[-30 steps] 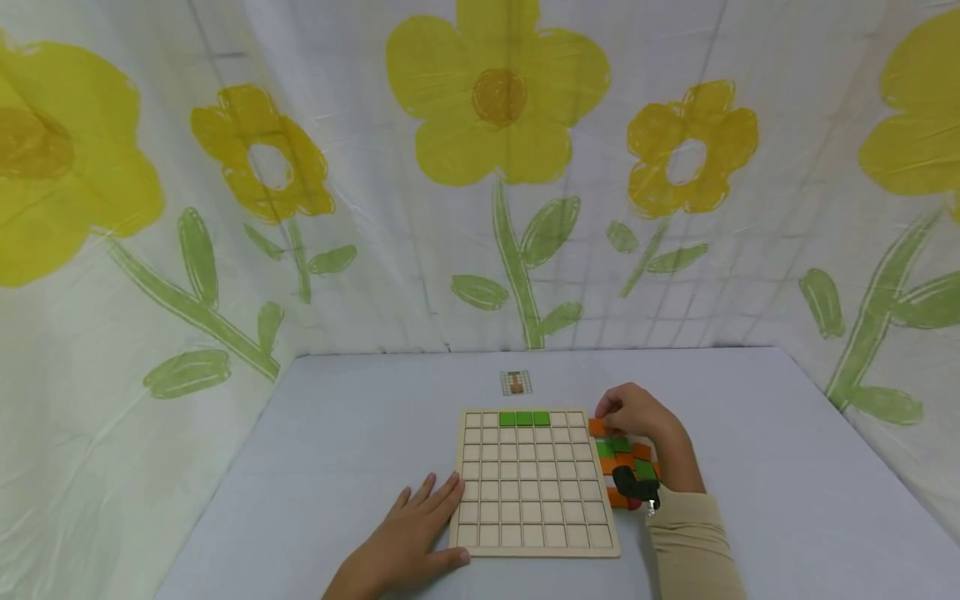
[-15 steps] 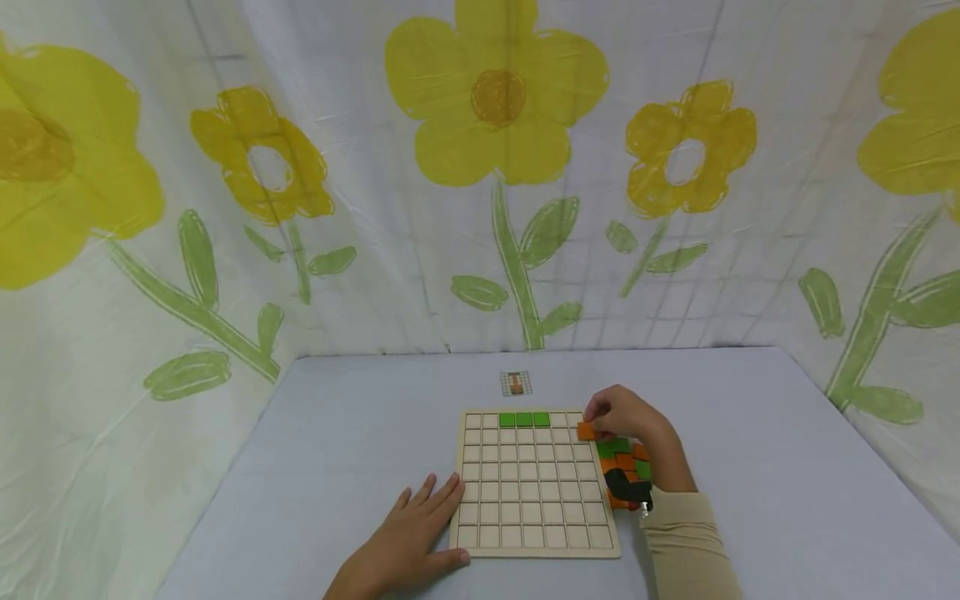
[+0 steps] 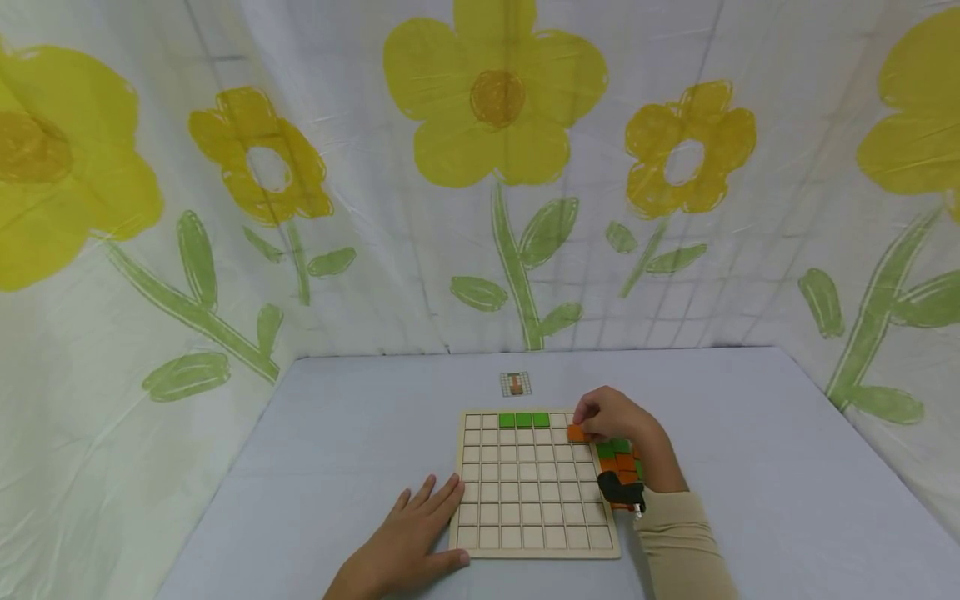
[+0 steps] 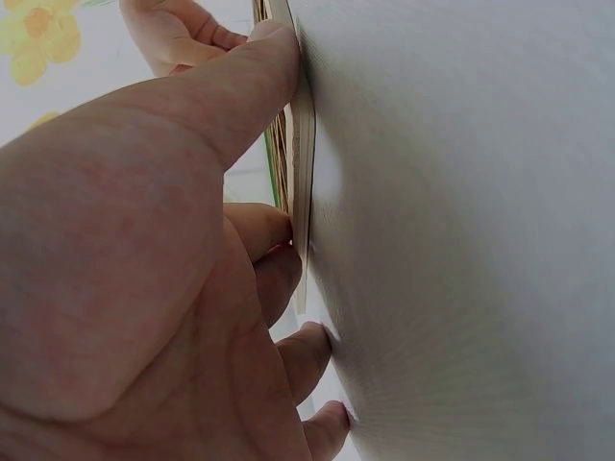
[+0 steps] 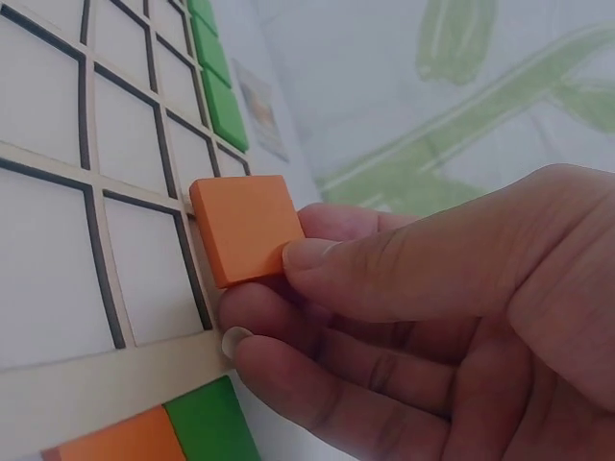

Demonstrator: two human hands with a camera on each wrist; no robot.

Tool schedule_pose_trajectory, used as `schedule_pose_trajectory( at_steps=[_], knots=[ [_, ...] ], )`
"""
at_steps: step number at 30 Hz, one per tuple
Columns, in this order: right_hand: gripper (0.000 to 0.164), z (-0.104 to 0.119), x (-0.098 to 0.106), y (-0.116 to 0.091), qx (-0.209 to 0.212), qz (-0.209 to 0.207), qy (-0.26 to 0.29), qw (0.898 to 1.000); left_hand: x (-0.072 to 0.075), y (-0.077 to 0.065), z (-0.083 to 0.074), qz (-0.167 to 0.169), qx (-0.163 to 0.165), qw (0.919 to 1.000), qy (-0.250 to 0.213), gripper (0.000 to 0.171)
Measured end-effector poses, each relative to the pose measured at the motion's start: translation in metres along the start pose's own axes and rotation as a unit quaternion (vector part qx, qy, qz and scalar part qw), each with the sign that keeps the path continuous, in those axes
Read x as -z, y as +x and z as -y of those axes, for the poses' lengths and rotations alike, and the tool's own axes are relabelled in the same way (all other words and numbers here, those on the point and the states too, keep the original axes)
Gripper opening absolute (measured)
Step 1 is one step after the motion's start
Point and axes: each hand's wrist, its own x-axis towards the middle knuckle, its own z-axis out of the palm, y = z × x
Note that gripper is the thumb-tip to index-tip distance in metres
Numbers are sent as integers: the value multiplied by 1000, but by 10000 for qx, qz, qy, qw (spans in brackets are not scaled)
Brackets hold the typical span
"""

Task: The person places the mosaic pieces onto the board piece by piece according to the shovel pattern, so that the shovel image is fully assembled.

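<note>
A pale wooden grid board [image 3: 536, 553] lies on the table, with green square tiles [image 3: 524, 420] in the middle of its far row. My right hand [image 3: 617, 417] pinches an orange square tile [image 5: 245, 229] between thumb and fingers, over the board's far right corner. The right wrist view shows that tile tilted close above the cells. My left hand [image 3: 408, 537] lies spread at the board's left edge, its thumb [image 4: 264, 67] and fingertips touching the rim in the left wrist view.
Several loose orange and green tiles [image 3: 624, 461] lie right of the board, partly hidden by the dark wrist camera [image 3: 621, 490]. A small picture card [image 3: 515, 383] with a grid pattern lies beyond the board. A flower-print curtain [image 3: 420, 250] hangs behind the table.
My right hand has moved left with the orange tile, from beside the board's right edge to over its far right cells. My left hand has stayed in place.
</note>
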Motion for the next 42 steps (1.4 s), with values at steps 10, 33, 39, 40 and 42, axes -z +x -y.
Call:
schedule_pose_trajectory(
  at_steps=[10, 33, 39, 40, 42],
  knots=[
    [9, 6, -9, 5, 2, -6, -79, 10000, 2, -1, -1, 8, -32, 10000, -84, 94],
    [9, 12, -22, 12, 338, 91, -59, 9994, 3, -3, -3, -29, -19, 9999, -100, 93],
    [10, 15, -27, 15, 434, 70, -65, 9990, 1, -2, -2, -50, -84, 9999, -77, 93],
    [10, 15, -28, 15, 459, 64, -60, 9989, 1, -2, -2, -45, -86, 9999, -56, 93],
    [10, 16, -30, 16, 499, 52, -57, 9987, 0, -1, -1, -39, -76, 10000, 10, 93]
  ],
)
